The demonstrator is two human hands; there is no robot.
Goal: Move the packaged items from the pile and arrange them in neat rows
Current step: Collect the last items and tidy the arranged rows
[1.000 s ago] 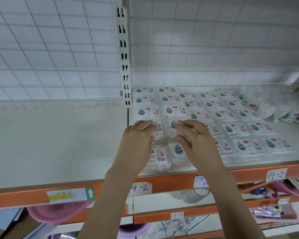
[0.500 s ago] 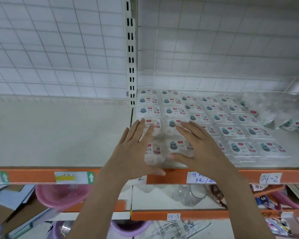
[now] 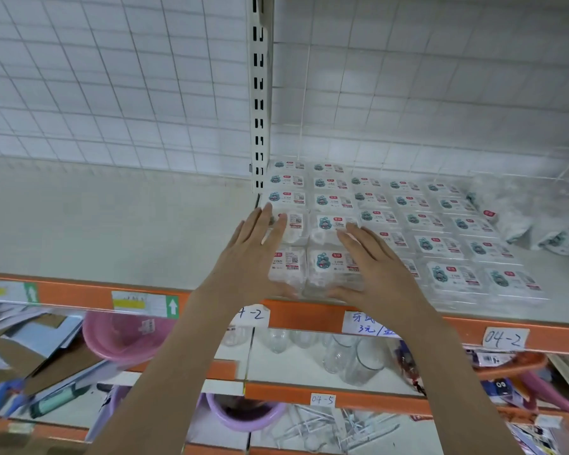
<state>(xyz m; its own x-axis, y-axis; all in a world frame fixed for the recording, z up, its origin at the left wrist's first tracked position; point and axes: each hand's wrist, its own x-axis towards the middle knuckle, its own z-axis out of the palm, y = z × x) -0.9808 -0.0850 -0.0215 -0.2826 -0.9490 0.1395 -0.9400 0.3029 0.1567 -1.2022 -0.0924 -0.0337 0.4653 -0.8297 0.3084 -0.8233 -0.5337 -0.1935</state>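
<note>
My left hand (image 3: 253,254) and right hand (image 3: 375,270) stayed spread flat around the front packets (image 3: 329,267), labels up, long sides along the shelf edge (image 3: 309,315).

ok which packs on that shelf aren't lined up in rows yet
The loose pile of packs at the far right back of the shelf, lying tilted and jumbled. All the other packs lie flat in straight rows, including the front ones between the hands.

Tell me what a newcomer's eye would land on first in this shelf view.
First, the two bare hands: the left hand and right hand, fingers straight, flank the two front-left stacks in the grid of packaged items on the orange-edged shelf. Next, the loose pile of packets at far right, then the pink basins below.
</note>
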